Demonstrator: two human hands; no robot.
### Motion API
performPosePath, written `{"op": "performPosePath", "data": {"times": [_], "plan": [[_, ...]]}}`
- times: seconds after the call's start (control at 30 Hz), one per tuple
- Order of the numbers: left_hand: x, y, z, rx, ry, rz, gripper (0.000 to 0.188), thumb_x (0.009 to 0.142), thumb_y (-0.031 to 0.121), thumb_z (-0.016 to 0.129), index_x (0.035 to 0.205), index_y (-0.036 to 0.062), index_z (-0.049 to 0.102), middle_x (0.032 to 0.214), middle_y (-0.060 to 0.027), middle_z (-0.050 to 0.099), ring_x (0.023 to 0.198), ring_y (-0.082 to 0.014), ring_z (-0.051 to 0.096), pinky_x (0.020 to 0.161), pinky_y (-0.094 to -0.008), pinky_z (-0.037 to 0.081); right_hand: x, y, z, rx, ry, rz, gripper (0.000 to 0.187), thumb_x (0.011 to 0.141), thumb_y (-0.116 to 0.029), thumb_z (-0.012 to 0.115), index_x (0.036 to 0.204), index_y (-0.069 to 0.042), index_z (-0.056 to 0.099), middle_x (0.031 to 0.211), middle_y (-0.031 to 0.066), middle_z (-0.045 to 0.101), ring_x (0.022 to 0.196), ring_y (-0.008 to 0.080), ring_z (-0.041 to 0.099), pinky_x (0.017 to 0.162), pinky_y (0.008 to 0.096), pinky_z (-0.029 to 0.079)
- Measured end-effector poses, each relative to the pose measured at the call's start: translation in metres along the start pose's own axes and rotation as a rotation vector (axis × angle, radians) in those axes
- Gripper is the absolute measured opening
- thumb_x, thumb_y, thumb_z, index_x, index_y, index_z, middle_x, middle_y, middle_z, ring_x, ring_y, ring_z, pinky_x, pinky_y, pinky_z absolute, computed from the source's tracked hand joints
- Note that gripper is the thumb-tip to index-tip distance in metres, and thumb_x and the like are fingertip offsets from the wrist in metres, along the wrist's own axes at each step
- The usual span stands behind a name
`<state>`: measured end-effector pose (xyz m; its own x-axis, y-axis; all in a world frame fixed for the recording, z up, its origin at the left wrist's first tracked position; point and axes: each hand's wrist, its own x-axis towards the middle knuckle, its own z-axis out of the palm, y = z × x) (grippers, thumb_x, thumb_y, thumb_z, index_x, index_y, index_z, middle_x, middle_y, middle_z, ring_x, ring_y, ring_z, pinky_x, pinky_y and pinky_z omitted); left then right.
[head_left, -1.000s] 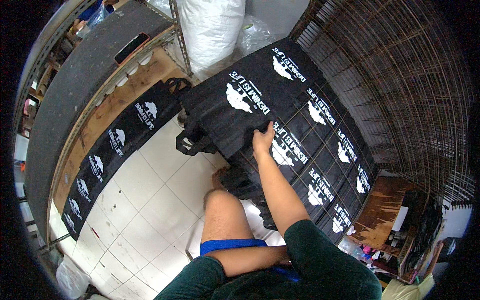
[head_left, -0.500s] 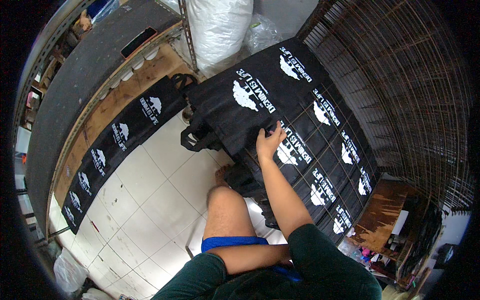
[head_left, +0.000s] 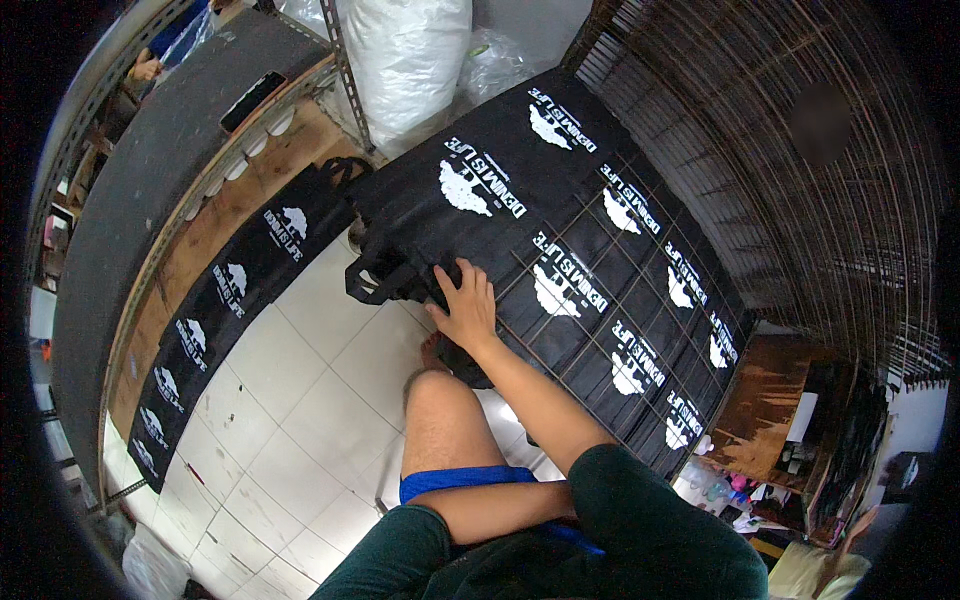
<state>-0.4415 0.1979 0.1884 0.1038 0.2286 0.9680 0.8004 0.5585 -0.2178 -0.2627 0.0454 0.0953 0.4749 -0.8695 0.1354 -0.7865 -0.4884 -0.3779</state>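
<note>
Black fabric bags (head_left: 405, 200) with white prints lie spread over a wire rack in front of me. Thin wires of a rack grid (head_left: 600, 262) cross over the prints on the nearer bags. My right hand (head_left: 466, 308) rests by the near left edge of the bags, fingers spread and thumb apart, touching black fabric. Beside it, a black bag handle loop (head_left: 372, 284) sticks out to the left. My left forearm (head_left: 500, 512) lies across my lap, and its hand is hidden behind my right sleeve.
More printed black bags (head_left: 235, 285) lie in an overlapping row along a wooden board. A phone (head_left: 252, 102) sits on the dark shelf (head_left: 150, 180). A white sack (head_left: 405, 70) stands at the back. Raised wire racks (head_left: 740, 150) tower at right, beside a wooden cabinet (head_left: 760, 400).
My right hand has moved left and nearer, from over the printed bags to their edge by the handle. Its fingers have spread. The whole view has shifted slightly.
</note>
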Motion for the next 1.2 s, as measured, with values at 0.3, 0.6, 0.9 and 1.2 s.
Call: {"op": "performPosePath", "data": {"times": [0.3, 0.6, 0.9, 1.2], "plan": [[-0.033, 0.017, 0.039, -0.247, -0.034, -0.250, 0.026, 0.085, 0.022, 0.050, 0.098, 0.0007, 0.058, 0.100, -0.0160, 0.059, 0.093, -0.0276, 0.055, 0.084, -0.0383, 0.044, 0.005, 0.002, 0.005, -0.023, 0.010, 0.008, 0.059, 0.070, -0.029, 0.068, 0.124, -0.013, 0.049, 0.127, 0.0161, 0.037, 0.114, 0.0330, 0.036, 0.090, 0.0418, 0.035], [-0.040, 0.030, 0.044, -0.478, -0.782, -1.662, 0.058, 0.080, 0.050, 0.053, 0.116, 0.0038, 0.052, 0.117, -0.0141, 0.054, 0.108, -0.0274, 0.051, 0.092, -0.0396, 0.040, -0.055, 0.028, -0.093, 0.171, 0.097, -0.169, 0.062, 0.072, -0.037, 0.065, 0.126, -0.013, 0.046, 0.127, 0.0188, 0.038, 0.108, 0.0355, 0.043, 0.087, 0.0433, 0.040], [-0.031, 0.023, 0.042, -0.464, -0.851, -1.955, 0.081, 0.072, 0.065, 0.057, 0.122, 0.0012, 0.048, 0.108, -0.0198, 0.059, 0.097, -0.0317, 0.059, 0.085, -0.0371, 0.045, -0.338, 0.200, -0.442, -0.141, 1.350, 0.391, 0.018, 0.076, -0.011, 0.066, 0.091, -0.005, 0.059, 0.086, 0.0070, 0.058, 0.072, 0.0119, 0.054, 0.060, 0.0227, 0.043], [-0.072, 0.079, 0.061, -0.348, -0.687, -2.294, 0.070, 0.076, 0.057, 0.059, 0.123, 0.0043, 0.050, 0.107, -0.0175, 0.059, 0.100, -0.0266, 0.056, 0.089, -0.0345, 0.042, -0.675, 0.309, -0.633, 1.418, 2.117, -0.007, 0.102, 0.074, -0.073, 0.042, 0.138, -0.006, -0.001, 0.137, 0.0296, 0.024, 0.121, 0.0470, 0.036, 0.098, 0.0589, 0.030]]}}
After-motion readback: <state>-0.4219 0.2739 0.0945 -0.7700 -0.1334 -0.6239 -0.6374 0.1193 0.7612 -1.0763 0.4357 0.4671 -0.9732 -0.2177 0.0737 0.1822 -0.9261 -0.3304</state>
